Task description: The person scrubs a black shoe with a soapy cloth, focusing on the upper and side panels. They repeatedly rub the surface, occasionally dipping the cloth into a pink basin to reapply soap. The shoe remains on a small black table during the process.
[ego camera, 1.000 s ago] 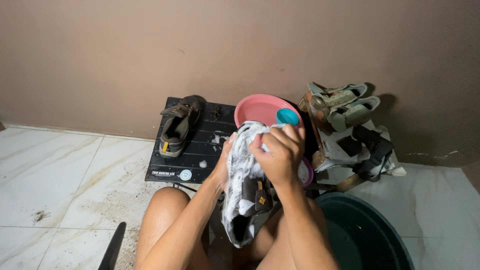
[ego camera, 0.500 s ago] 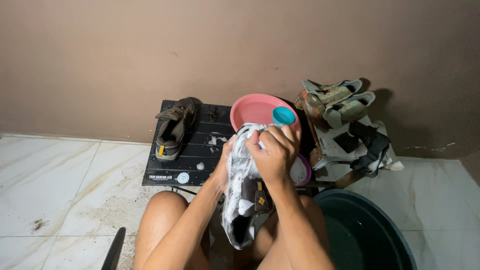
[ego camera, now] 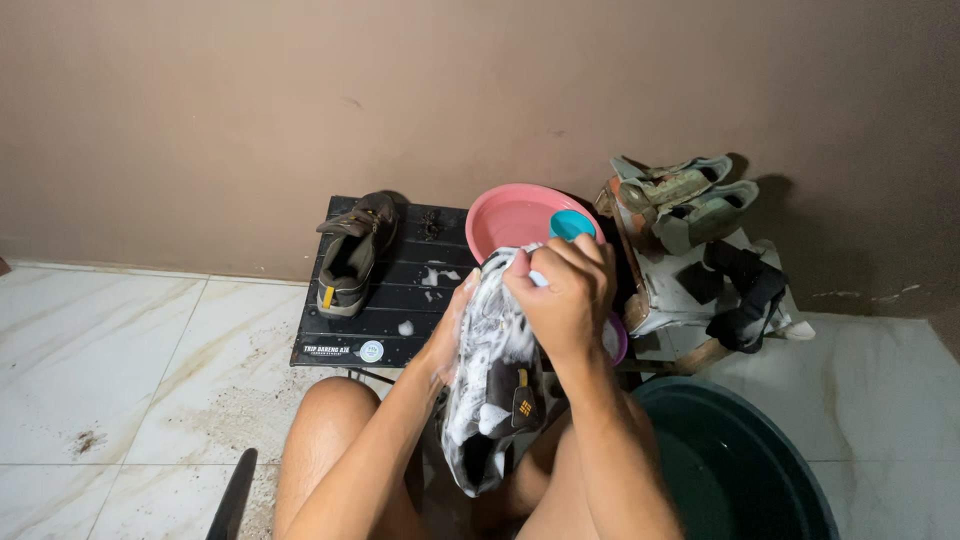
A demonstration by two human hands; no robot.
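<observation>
A dark shoe covered in white soap foam (ego camera: 492, 390) hangs toe-up between my knees. My left hand (ego camera: 452, 330) grips its left side. My right hand (ego camera: 562, 295) is closed on something pressed against the shoe's upper end; what it holds is hidden by the fingers. Just behind my hands stand a pink basin (ego camera: 515, 220) and a teal round object (ego camera: 571, 225) at its rim.
A brown shoe (ego camera: 352, 255) lies on a low black slatted table (ego camera: 395, 325) flecked with foam. Pale sandals (ego camera: 680, 198) and black socks (ego camera: 745, 290) rest on a white stand at the right. A dark green tub (ego camera: 745, 470) sits at lower right. White tiled floor lies at the left.
My right hand has shifted slightly along the top of the foamy shoe. The view has tilted a little; the shoe stays held in the same place.
</observation>
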